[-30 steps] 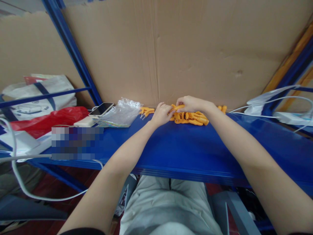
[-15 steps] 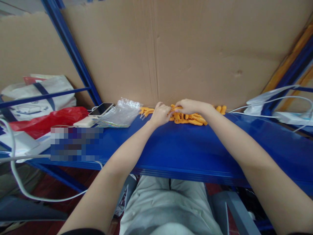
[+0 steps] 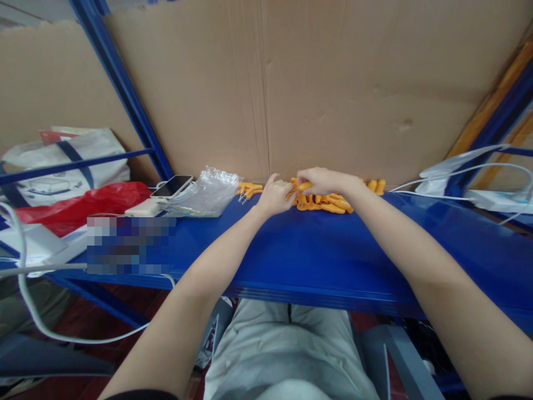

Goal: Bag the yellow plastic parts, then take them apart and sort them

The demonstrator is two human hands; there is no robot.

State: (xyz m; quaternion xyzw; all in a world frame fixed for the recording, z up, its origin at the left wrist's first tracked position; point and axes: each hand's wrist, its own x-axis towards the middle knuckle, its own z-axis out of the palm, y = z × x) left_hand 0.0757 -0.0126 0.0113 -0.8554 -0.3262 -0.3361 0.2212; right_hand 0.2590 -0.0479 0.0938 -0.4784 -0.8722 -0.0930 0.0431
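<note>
A pile of small orange plastic pieces lies at the back of the blue shelf, against the cardboard wall. My right hand pinches one orange piece just above the pile. My left hand meets it from the left, fingertips touching the same piece. A few more orange pieces lie to the left of my left hand, and two sit to the right of the pile.
A clear plastic bag, a phone and a white power bank lie left of the pile. A red bag and a white tote sit further left. White cables run at the right.
My right hand dipped to the pile and has come up slightly with an orange piece. My left hand stayed beside it, fingers closing in on that piece.
</note>
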